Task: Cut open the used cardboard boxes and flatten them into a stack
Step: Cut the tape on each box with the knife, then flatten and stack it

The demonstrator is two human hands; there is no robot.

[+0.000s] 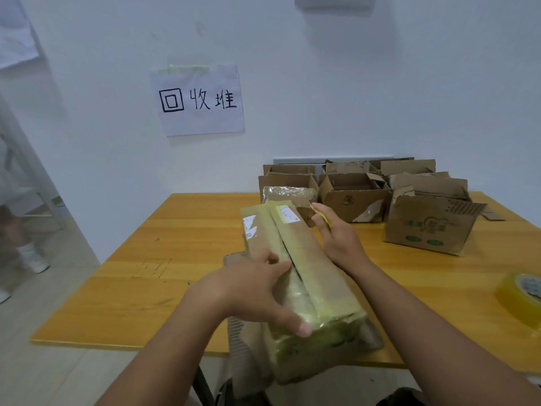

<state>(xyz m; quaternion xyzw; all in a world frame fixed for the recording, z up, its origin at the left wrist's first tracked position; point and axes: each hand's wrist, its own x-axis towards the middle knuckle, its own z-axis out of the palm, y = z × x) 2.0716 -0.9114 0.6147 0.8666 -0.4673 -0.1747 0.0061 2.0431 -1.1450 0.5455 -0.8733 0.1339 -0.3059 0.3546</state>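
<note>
While the left hand [257, 291] presses down on the near part of the taped box [295, 276], fingers curled over its top and thumb laid along the centre seam, the right hand [336, 235] sits at the box's far right edge, pinching a small yellow cutter [322, 215] between thumb and fingers. This long box lies in the middle of the frame, running from the lower centre up toward the pile of boxes [380, 194] at the upper right, and it rests on flattened cardboard [243, 341] at the table [146, 259] edge. Its skin is glossy yellowish tape, so it will likely be slippery under a palm; the board beneath looks light and fairly stiff, though dented at the near end. A grip is probably safest flat on top beside the seam, well clear of the blade's path. A tape roll [524, 294] lies at the right edge, and a paper sign [199, 99] hangs at upper left.
</note>
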